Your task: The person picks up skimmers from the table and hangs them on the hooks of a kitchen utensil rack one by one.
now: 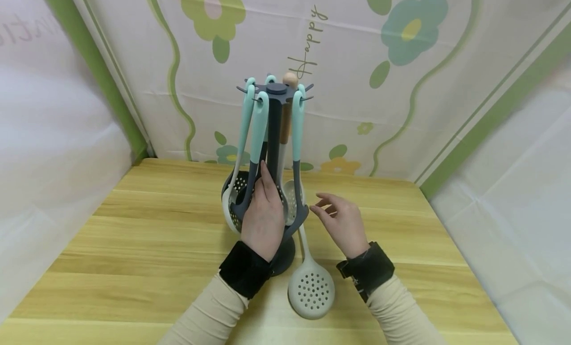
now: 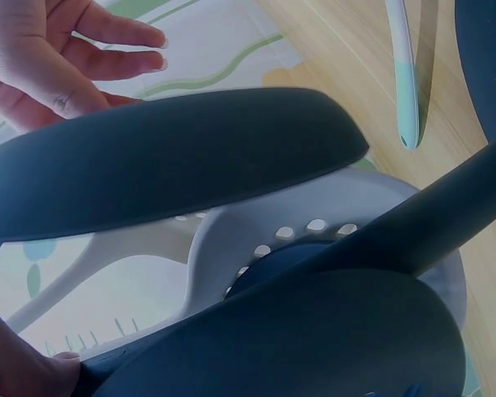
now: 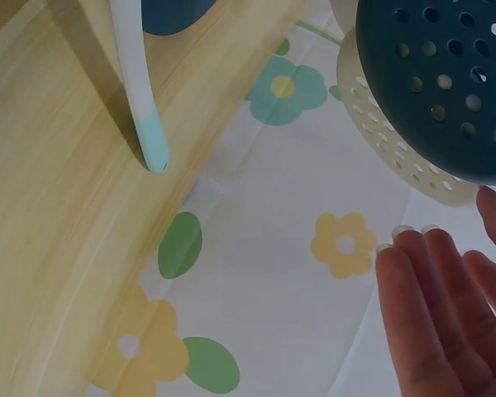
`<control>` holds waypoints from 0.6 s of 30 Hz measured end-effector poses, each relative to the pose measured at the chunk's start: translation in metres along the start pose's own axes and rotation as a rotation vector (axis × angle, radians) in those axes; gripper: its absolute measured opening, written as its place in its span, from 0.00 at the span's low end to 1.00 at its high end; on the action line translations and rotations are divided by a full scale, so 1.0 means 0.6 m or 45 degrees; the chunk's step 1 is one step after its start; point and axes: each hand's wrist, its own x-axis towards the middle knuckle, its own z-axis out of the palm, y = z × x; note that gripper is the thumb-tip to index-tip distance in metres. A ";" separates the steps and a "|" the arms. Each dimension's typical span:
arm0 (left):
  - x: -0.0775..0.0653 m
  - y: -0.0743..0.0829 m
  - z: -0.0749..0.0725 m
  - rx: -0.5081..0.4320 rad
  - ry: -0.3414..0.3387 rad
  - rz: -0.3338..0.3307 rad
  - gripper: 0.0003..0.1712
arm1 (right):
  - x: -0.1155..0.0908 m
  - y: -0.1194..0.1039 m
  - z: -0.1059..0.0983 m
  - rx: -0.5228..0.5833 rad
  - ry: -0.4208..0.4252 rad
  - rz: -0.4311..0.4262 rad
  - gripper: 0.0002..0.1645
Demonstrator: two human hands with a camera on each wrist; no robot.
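Observation:
A dark utensil rack [image 1: 275,124] stands upright, hung with several kitchen utensils that mostly have mint handles. My left hand [image 1: 264,221] lies over the hanging heads, with visible fingers extended upward. Its lower fingers are hidden there; in the left wrist view a fingertip [image 2: 59,370] touches a dark utensil. To the right, my right hand [image 1: 341,223] is beside a dark utensil head [image 1: 298,223], fingers loosely bent, gripping nothing. On the table lies a pale grey skimmer [image 1: 311,290], its round perforated head toward me and its handle running under the hanging utensils.
The wooden table [image 1: 147,256] reaches back to a flower-patterned white cloth [image 1: 339,112], with cloth walls at both sides. A wooden-handled utensil [image 1: 286,122] hangs at the rack's rear. The rack's round dark base [image 1: 284,257] is partly covered by my left hand.

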 end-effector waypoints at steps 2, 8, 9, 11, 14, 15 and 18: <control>0.000 0.000 0.000 0.000 -0.005 -0.003 0.35 | -0.001 0.001 0.001 -0.006 -0.013 0.007 0.20; 0.000 0.000 0.000 -0.008 -0.002 -0.003 0.35 | -0.002 0.004 0.007 -0.041 -0.034 0.020 0.19; 0.000 0.000 0.000 -0.009 0.000 -0.002 0.35 | -0.002 0.005 0.007 -0.049 -0.038 0.020 0.19; 0.000 0.000 0.000 -0.013 0.001 -0.002 0.35 | -0.003 0.006 0.009 -0.060 -0.044 0.021 0.18; 0.000 -0.001 0.001 -0.023 -0.001 -0.003 0.35 | -0.003 0.007 0.010 -0.071 -0.058 0.027 0.18; 0.000 -0.001 0.001 -0.026 -0.002 -0.002 0.35 | -0.003 0.007 0.011 -0.073 -0.063 0.029 0.18; 0.000 -0.001 0.001 -0.039 0.004 -0.001 0.35 | -0.003 0.007 0.012 -0.076 -0.079 0.041 0.18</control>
